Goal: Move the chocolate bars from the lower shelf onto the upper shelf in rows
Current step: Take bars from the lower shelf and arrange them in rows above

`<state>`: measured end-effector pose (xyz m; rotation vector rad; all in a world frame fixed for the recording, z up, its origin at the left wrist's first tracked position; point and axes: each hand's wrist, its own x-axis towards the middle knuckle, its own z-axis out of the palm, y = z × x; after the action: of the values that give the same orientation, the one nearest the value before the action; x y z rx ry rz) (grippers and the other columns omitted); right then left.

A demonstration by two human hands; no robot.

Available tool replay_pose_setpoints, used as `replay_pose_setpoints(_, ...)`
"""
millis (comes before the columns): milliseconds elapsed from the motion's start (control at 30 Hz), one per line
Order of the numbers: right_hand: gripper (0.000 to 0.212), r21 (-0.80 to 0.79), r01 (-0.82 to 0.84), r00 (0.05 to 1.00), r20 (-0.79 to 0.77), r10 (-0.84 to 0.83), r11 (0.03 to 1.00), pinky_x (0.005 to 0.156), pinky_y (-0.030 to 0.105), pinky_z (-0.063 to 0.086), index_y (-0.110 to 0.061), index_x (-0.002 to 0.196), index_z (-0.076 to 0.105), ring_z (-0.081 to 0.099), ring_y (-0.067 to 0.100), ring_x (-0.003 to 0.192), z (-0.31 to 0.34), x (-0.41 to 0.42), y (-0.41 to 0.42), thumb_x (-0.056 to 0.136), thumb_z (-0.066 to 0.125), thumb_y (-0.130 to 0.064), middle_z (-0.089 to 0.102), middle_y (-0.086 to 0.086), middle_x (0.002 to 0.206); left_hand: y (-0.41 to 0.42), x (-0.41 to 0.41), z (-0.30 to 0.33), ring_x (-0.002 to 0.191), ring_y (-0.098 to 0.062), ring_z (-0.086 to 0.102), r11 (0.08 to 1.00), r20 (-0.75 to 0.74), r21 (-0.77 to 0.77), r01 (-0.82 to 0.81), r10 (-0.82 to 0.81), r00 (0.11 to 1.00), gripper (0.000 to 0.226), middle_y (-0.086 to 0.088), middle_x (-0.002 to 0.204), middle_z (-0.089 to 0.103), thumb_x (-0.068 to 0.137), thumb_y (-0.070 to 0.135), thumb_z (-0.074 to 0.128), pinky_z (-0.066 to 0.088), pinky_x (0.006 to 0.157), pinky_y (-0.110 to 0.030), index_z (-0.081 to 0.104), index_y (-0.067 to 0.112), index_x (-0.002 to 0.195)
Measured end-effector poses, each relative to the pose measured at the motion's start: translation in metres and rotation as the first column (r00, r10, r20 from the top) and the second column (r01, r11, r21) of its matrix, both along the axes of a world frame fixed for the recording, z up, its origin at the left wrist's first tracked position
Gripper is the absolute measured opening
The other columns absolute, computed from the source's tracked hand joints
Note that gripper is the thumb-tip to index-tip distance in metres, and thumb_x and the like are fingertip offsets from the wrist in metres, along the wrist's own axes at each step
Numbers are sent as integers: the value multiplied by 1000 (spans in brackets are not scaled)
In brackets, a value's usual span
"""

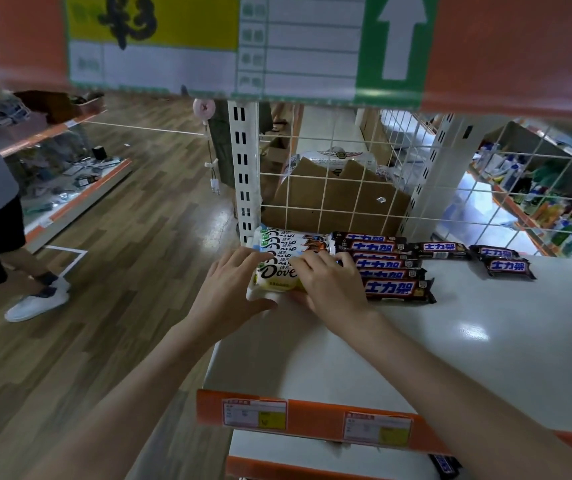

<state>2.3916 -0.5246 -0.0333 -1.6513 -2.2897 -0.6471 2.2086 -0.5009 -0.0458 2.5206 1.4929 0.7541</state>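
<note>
On the far left of the white upper shelf point(468, 341), both hands work a row of pale white-and-yellow foil Dove chocolate bars point(279, 252) stacked edge to edge toward the white slotted upright point(244, 168); left hand point(232, 289) lies with fingers nearly straight and spread, fingertips on the top of the row's left end, thumb at the near edge of the nearest Dove bar point(274, 280), pressing rather than gripping; right hand point(329, 285) has fingers loosely curled over the right end of that same bar, and whether it pinches the bar or only pushes it I cannot tell; just right of the Dove row sits a row of dark brown wrappers with blue-and-white lettering, the Snickers-type bars point(393, 268), touching or nearly touching it; three more dark bars point(506, 261) lie loose further right, apart from the rows; one dark bar point(445, 464) shows on the white lower shelf point(277, 448), under the orange price rail point(312, 415); step in hand looks like seating and squaring the nearest Dove bar into its row; next move likely calls for releasing both hands, reaching down past the rail for the remaining lower-shelf bar, and lining up the loose dark bars; a person's leg and white sneaker point(37, 303) stand far left on the wooden floor point(121, 237).
</note>
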Motion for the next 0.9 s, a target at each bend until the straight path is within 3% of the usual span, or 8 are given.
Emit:
replay_pose_setpoints(100, 33, -29, 13, 1000, 7, -13, 999, 78, 34, 44, -21, 106, 64, 62, 19, 92, -1, 0, 0, 73, 71, -18, 66, -3, 103, 0, 2, 0, 122, -17, 37, 1000, -2, -7, 5, -5, 1000, 74, 2, 132, 47, 66, 43, 78, 31, 97, -31, 47, 24, 131)
replay_pose_setpoints(300, 37, -18, -12, 999, -33, 11, 1000, 73, 34, 45, -20, 100, 66, 63, 19, 85, 3, 6, -3, 69, 78, -36, 67, -2, 95, 1, 5, 4, 119, -19, 41, 1000, 8, -12, 14, -14, 1000, 71, 2, 129, 49, 67, 41, 79, 33, 95, -32, 49, 23, 129)
replay_pose_setpoints(600, 34, -41, 43, 998, -42, -44, 998, 76, 36, 44, -20, 111, 63, 61, 21, 91, 15, 33, -25, 80, 66, -35, 65, 0, 103, -6, 27, 13, 109, -26, 49, 999, 12, 23, 28, -28, 1000, 57, -2, 117, 56, 67, 33, 80, 40, 87, -40, 58, 20, 118)
replay_pose_setpoints(900, 42, -120, 157, 983, -75, -166, 980, 89, 39, 37, -19, 133, 47, 51, 23, 114, 29, 93, -71, 91, 50, -26, 54, 3, 126, -36, 97, 27, 119, -23, 47, 992, -22, 27, 124, -124, 992, 52, 0, 129, 50, 79, 40, 68, 34, 96, -38, 52, 24, 125)
